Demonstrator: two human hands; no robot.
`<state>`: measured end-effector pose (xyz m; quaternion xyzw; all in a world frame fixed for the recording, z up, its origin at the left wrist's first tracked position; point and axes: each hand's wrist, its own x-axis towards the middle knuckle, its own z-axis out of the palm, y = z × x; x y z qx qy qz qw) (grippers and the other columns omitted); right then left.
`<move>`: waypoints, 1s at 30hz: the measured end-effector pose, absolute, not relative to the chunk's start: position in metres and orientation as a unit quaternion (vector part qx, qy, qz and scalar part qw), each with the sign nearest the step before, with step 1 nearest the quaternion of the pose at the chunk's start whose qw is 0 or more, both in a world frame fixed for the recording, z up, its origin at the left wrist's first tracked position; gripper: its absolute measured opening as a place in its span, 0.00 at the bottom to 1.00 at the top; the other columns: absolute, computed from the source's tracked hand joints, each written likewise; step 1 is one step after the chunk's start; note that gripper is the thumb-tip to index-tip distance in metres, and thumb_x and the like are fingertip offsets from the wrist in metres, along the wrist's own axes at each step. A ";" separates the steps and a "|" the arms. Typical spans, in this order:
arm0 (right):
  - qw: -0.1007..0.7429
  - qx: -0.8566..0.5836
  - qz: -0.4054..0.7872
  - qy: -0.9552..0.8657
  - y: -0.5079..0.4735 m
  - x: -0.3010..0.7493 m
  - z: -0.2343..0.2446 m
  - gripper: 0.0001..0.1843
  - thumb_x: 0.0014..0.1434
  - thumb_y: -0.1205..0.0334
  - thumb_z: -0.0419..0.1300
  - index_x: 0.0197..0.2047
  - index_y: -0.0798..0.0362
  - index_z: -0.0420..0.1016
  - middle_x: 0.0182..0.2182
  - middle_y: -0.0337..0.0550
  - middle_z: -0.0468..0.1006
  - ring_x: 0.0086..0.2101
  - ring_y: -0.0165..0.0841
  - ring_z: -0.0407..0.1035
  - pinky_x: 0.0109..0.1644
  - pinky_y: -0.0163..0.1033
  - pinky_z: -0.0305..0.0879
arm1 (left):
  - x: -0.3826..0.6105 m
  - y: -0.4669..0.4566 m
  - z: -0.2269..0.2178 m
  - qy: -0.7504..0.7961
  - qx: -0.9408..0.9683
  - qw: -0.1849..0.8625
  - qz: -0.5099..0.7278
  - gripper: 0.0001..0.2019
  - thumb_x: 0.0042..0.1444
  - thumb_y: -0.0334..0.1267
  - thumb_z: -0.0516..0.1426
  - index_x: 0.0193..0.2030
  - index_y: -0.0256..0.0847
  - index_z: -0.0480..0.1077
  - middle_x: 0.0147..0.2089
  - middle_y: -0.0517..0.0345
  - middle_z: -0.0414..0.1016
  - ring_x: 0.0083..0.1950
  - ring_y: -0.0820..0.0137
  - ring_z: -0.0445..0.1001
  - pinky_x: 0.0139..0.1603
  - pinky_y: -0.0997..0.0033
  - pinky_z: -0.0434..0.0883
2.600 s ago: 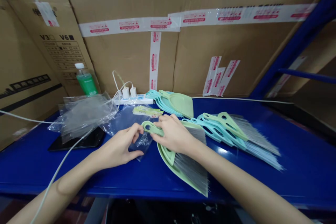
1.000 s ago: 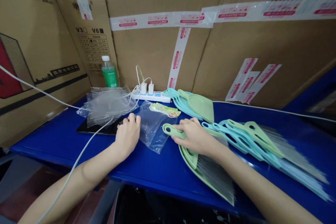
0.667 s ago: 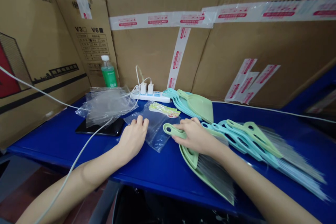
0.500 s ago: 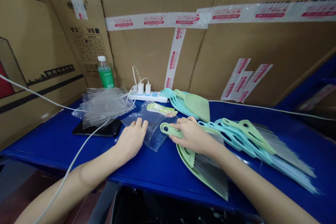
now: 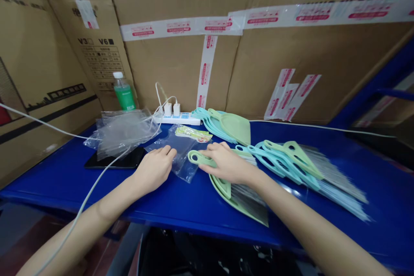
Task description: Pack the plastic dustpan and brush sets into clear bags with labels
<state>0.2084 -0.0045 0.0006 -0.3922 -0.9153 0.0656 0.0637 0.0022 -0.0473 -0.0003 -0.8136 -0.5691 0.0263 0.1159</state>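
Note:
My left hand (image 5: 154, 169) lies with its fingers flat on a clear plastic bag (image 5: 181, 148) that has a green printed header and rests on the blue table (image 5: 181, 207). My right hand (image 5: 226, 164) is closed over the handle of a light green brush (image 5: 198, 158) that sits nested in a green dustpan (image 5: 237, 192); grey bristles show below my wrist. The bag's lower right corner lies just left of the brush handle.
A pile of teal and green brushes (image 5: 291, 161) lies to the right, stacked dustpans (image 5: 226, 125) behind. More clear bags (image 5: 121, 131) cover a black tablet (image 5: 113, 161) at left. A power strip (image 5: 173, 117), green bottle (image 5: 123, 92) and white cable (image 5: 97, 181) stand before cardboard boxes (image 5: 181, 64).
My left hand moved right from near the tablet onto the clear bag and laid its fingers flat. My right hand stayed on the brush handle. The view shifted slightly.

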 end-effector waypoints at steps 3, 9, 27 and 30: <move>0.060 -0.373 0.066 -0.924 -0.005 0.215 0.006 0.25 0.64 0.54 0.52 0.59 0.60 0.66 0.43 0.55 0.73 0.45 0.44 0.64 0.50 0.49 0.56 | 0.004 -0.048 -0.003 -0.541 -0.829 0.142 0.000 0.10 0.62 0.29 0.46 0.41 0.38 0.67 0.38 0.53 0.71 0.38 0.63 0.73 0.40 0.64 0.70; 0.076 -0.397 0.052 -0.913 -0.017 0.227 0.017 0.12 0.60 0.59 0.58 0.45 0.56 0.73 0.41 0.50 0.74 0.44 0.43 0.65 0.47 0.46 0.60 | 0.010 -0.047 -0.006 -0.470 -0.866 0.160 -0.062 0.10 0.62 0.31 0.47 0.47 0.38 0.66 0.43 0.51 0.70 0.43 0.62 0.71 0.42 0.63 0.70; 0.151 -0.434 0.146 -0.876 -0.041 0.231 0.000 0.05 0.59 0.61 0.53 0.34 0.50 0.58 0.34 0.41 0.70 0.40 0.39 0.59 0.45 0.46 0.57 | 0.024 -0.020 -0.010 -0.367 -0.923 0.041 -0.106 0.16 0.61 0.34 0.54 0.56 0.37 0.64 0.51 0.48 0.72 0.54 0.62 0.70 0.53 0.61 0.70; 0.196 -0.443 0.095 -0.870 -0.046 0.227 0.000 0.09 0.52 0.63 0.57 0.32 0.49 0.57 0.32 0.39 0.69 0.39 0.39 0.58 0.43 0.45 0.55 | 0.023 -0.024 -0.004 -0.369 -0.920 0.041 -0.127 0.16 0.61 0.34 0.54 0.56 0.38 0.64 0.52 0.48 0.71 0.54 0.61 0.69 0.53 0.58 0.70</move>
